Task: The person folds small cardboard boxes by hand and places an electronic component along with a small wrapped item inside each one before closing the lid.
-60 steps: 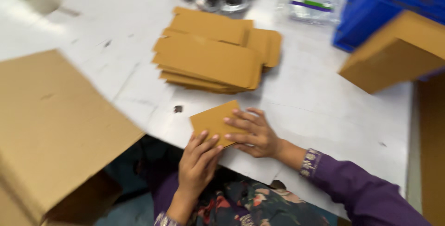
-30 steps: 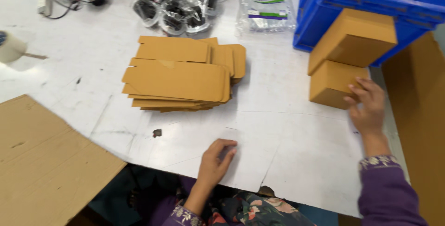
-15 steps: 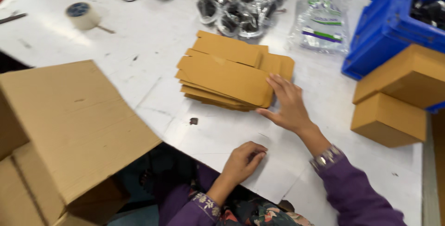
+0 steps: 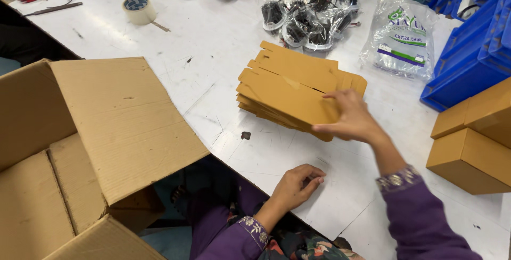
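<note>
A stack of flat brown cardboard box blanks [image 4: 290, 87] lies in the middle of the white table [image 4: 213, 41]. My right hand [image 4: 348, 119] rests on the stack's near right corner, thumb under the top blank and fingers over it. My left hand [image 4: 295, 185] sits at the table's near edge with its fingers curled and nothing in it. Two folded brown boxes [image 4: 476, 137] stand at the right, apart from both hands.
A large open corrugated carton [image 4: 80, 148] stands at the left below the table edge. Blue plastic bins [image 4: 474, 41] are at the back right. Bagged black round fittings [image 4: 306, 15], a printed plastic bag [image 4: 404, 36] and a tape roll [image 4: 137, 9] lie at the back.
My right hand moved from the folded boxes at the right over to the stack of blanks and took hold of the top one. The left hand stayed at the table edge.
</note>
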